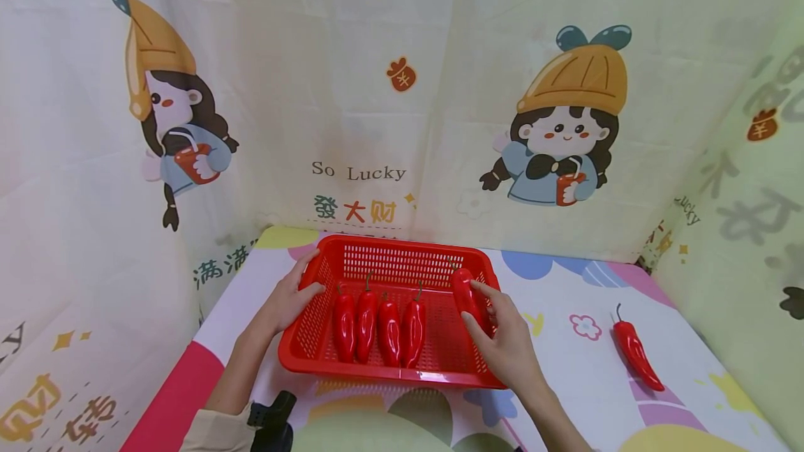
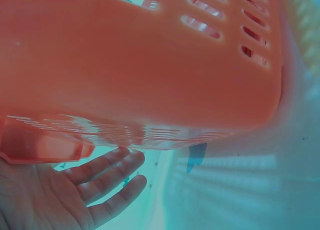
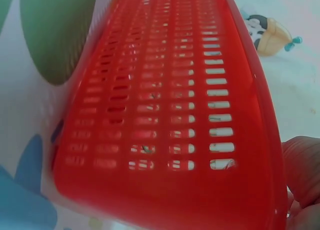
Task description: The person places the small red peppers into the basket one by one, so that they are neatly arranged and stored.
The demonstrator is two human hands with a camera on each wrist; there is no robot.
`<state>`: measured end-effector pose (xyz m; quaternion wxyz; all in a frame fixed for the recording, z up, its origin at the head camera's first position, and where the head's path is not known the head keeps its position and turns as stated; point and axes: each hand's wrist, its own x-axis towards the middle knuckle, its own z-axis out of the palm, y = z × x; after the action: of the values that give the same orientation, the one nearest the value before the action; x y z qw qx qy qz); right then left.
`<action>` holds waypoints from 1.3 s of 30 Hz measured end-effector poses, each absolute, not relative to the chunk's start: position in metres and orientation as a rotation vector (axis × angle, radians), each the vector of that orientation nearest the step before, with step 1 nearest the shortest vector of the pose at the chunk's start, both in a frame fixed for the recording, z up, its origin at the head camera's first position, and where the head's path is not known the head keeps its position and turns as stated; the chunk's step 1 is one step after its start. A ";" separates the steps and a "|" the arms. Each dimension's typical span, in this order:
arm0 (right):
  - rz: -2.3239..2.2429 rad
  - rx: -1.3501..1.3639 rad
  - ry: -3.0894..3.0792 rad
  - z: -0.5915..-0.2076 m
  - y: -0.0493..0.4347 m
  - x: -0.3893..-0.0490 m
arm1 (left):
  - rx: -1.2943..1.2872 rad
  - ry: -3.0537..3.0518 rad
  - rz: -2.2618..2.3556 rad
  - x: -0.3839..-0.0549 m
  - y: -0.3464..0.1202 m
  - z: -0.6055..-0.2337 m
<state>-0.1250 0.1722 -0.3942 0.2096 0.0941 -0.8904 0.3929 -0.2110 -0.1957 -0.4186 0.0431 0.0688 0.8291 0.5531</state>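
A red plastic basket [image 1: 352, 372] with slotted walls sits in the middle of the table in the head view. Several glossy red chili peppers [image 1: 389, 332] with green stems lie side by side in its left half. My left hand [image 1: 289, 300] rests at the left rim, thumb over the edge; in the left wrist view its fingers [image 2: 107, 182] stretch out straight beside the outer wall. At the basket's right side, my right hand [image 1: 504, 337] holds another chili pepper [image 1: 465, 291] between thumb and fingers, over the basket floor.
One more red chili pepper [image 1: 637, 354] lies on the patterned tablecloth [image 1: 565, 382], well to the right of the basket. A cloth backdrop [image 1: 440, 124] with cartoon figures rises behind the table and along both sides.
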 end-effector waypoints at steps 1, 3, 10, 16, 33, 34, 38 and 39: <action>1.091 0.267 -2.484 -0.394 0.170 -0.126 | 0.209 2.536 1.693 -0.211 -0.196 -0.419; 1.085 0.278 -2.503 -0.395 0.168 -0.127 | 0.211 2.536 1.692 -0.211 -0.196 -0.419; 1.058 0.292 -2.589 -0.394 0.161 -0.130 | 0.215 2.532 1.694 -0.212 -0.196 -0.419; 1.025 0.251 -2.669 -0.392 0.156 -0.132 | 0.219 2.533 1.695 -0.212 -0.196 -0.419; 0.915 0.210 -2.810 -0.400 0.150 -0.141 | 0.234 2.532 1.707 -0.212 -0.196 -0.421; 0.912 0.212 -2.817 -0.400 0.150 -0.141 | 0.234 2.530 1.709 -0.212 -0.196 -0.421; 0.901 0.229 -2.848 -0.401 0.149 -0.143 | 0.227 2.524 1.710 -0.212 -0.196 -0.421; 0.905 0.235 -2.859 -0.402 0.149 -0.144 | 0.226 2.522 1.710 -0.212 -0.196 -0.421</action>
<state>-0.1439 0.1493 -0.4018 0.0666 0.0779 -0.9484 0.3001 -0.2125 -0.1959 -0.4207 0.0429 0.0740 0.8246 0.5592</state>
